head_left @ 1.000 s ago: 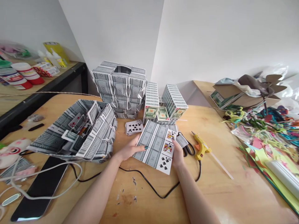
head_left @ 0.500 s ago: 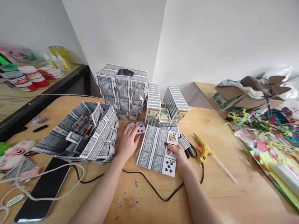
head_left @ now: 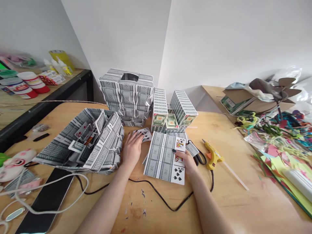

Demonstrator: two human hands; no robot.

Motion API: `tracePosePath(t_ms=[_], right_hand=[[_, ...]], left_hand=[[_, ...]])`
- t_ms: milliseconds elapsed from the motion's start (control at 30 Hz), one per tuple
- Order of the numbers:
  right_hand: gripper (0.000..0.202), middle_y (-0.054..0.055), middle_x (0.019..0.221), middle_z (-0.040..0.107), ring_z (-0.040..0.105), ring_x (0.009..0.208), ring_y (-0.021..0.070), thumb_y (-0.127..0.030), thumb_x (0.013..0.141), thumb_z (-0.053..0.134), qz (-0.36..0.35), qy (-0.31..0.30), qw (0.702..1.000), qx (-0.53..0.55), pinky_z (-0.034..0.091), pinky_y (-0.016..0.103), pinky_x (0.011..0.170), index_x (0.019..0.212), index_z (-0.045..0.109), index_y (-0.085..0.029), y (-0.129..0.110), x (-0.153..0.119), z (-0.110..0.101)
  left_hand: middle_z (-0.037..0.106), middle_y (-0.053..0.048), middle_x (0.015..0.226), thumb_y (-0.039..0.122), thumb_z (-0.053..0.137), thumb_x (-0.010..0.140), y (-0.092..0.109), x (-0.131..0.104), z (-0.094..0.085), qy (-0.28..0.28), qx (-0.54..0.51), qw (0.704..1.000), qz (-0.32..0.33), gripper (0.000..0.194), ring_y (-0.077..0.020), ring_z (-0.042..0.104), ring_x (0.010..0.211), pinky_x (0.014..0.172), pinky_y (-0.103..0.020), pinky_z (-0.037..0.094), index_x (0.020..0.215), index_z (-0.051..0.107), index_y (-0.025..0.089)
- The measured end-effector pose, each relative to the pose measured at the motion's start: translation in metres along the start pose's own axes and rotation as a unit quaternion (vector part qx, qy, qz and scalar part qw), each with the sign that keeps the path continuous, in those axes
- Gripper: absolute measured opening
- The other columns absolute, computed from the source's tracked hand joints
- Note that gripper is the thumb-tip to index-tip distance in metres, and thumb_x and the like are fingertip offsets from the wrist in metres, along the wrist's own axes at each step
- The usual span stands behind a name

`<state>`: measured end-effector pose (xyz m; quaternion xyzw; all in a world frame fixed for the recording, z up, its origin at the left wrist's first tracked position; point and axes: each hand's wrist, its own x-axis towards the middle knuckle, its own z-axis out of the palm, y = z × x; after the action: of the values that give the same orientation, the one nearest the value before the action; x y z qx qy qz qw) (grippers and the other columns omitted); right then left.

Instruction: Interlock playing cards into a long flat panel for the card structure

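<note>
Flat panels made of joined playing cards point(head_left: 159, 156) lie in the middle, their grey backs up, with a queen and a ten of spades face up along the right edge. My right hand point(head_left: 186, 159) grips that right edge, thumb on top. My left hand point(head_left: 133, 146) lies on the table with fingers apart, its fingertips touching a loose face-up spade card point(head_left: 146, 134). Left of it is an open basket built from cards point(head_left: 104, 143) with loose cards inside. Behind stands a tall card-built bag point(head_left: 126, 94).
Card boxes point(head_left: 159, 110) stand behind the panels. A yellow glue gun point(head_left: 214, 156) with a clear stick lies right, its black cord point(head_left: 161, 196) crossing the front. A black phone point(head_left: 48, 201) and white cable are left; coloured paper point(head_left: 287, 172) and pipe cleaners are far right.
My left hand has drawn back slightly to the left, uncovering more of the spade card. The card panels and my right hand have barely moved.
</note>
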<state>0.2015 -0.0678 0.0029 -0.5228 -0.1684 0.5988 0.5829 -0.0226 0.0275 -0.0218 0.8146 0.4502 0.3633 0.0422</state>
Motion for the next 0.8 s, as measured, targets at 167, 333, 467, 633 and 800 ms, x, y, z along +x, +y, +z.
tracePosePath(t_ms=[167, 333, 467, 633, 800], right_hand=[[0.031, 0.003, 0.074, 0.071, 0.066, 0.059, 0.0213, -0.020, 0.053, 0.075, 0.003, -0.001, 1.000, -0.002, 0.052, 0.031, 0.056, 0.082, 0.063, -0.016, -0.001, 0.000, 0.000], [0.035, 0.004, 0.078, 0.071, 0.067, 0.064, 0.0223, -0.020, 0.056, 0.073, -0.009, -0.029, 1.000, 0.005, 0.053, 0.032, 0.059, 0.089, 0.063, -0.016, -0.003, -0.004, 0.003], [0.035, 0.004, 0.078, 0.071, 0.066, 0.065, 0.0217, -0.019, 0.056, 0.073, -0.003, -0.036, 0.999, 0.001, 0.052, 0.031, 0.060, 0.090, 0.064, -0.017, -0.005, -0.005, 0.002], [0.030, 0.003, 0.079, 0.071, 0.066, 0.065, 0.0193, -0.020, 0.056, 0.074, 0.018, -0.100, 0.994, -0.034, 0.051, 0.029, 0.062, 0.086, 0.066, -0.017, -0.004, -0.005, -0.002], [0.028, 0.003, 0.072, 0.070, 0.064, 0.060, 0.0176, -0.022, 0.054, 0.075, 0.045, -0.126, 0.988, -0.082, 0.049, 0.026, 0.059, 0.080, 0.066, -0.015, -0.006, -0.007, -0.003]], left_hand=[[0.062, -0.012, 0.110, 0.017, 0.037, 0.087, 0.003, 0.001, -0.004, 0.085, -0.029, 0.996, -0.014, 0.028, -0.0219, 0.052, 0.111, 0.100, -0.042, 0.034, 0.105, 0.059, 0.015], [0.063, -0.009, 0.090, 0.024, 0.047, 0.084, 0.012, 0.000, -0.011, 0.158, -0.156, 0.969, -0.112, 0.016, -0.0198, 0.058, 0.090, 0.082, -0.033, 0.045, 0.090, 0.059, 0.016], [0.060, -0.009, 0.101, 0.029, 0.054, 0.079, 0.021, 0.005, -0.017, 0.077, -0.394, 0.901, -0.163, 0.012, -0.0201, 0.056, 0.094, 0.081, -0.032, 0.044, 0.077, 0.057, 0.017], [0.062, -0.011, 0.105, 0.031, 0.060, 0.074, 0.027, 0.012, -0.027, -0.139, -0.638, 0.721, -0.232, 0.018, -0.0239, 0.057, 0.094, 0.084, -0.037, 0.041, 0.066, 0.060, 0.015], [0.065, -0.003, 0.071, 0.031, 0.068, 0.067, 0.027, 0.010, -0.029, -0.317, -0.565, 0.715, -0.262, 0.016, -0.0151, 0.057, 0.068, 0.066, -0.025, 0.042, 0.066, 0.066, 0.016]])
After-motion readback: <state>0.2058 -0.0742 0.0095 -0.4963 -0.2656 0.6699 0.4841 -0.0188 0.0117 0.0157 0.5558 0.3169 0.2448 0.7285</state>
